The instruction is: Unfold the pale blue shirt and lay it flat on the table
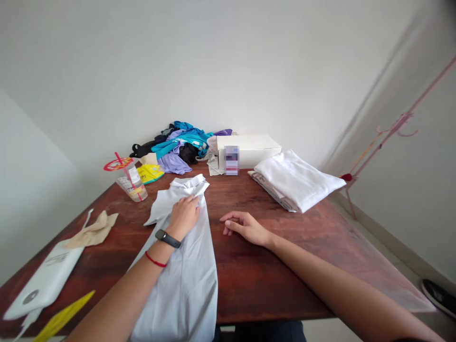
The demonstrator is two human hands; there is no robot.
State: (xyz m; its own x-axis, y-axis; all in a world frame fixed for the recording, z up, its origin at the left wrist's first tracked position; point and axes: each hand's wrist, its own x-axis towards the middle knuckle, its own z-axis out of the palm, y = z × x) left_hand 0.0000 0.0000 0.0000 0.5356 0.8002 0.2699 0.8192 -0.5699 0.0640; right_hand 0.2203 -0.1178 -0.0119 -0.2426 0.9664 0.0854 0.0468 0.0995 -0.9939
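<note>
A pale grey collared shirt [188,266] lies lengthwise on the dark wooden table [270,280], its collar pointing away from me and its hem hanging over the near edge. My left hand [183,216] rests flat on the shirt just below the collar; the wrist carries a black band and a red string. My right hand [244,227] lies on the bare wood to the right of the shirt, fingers loosely curled and holding nothing.
A stack of folded white cloth [297,180] sits at the right. A white box [247,149] and a heap of coloured clothes [180,145] stand by the wall. A plastic cup [131,183] with a red lid, a beige cloth [94,230] and a white device [46,280] occupy the left.
</note>
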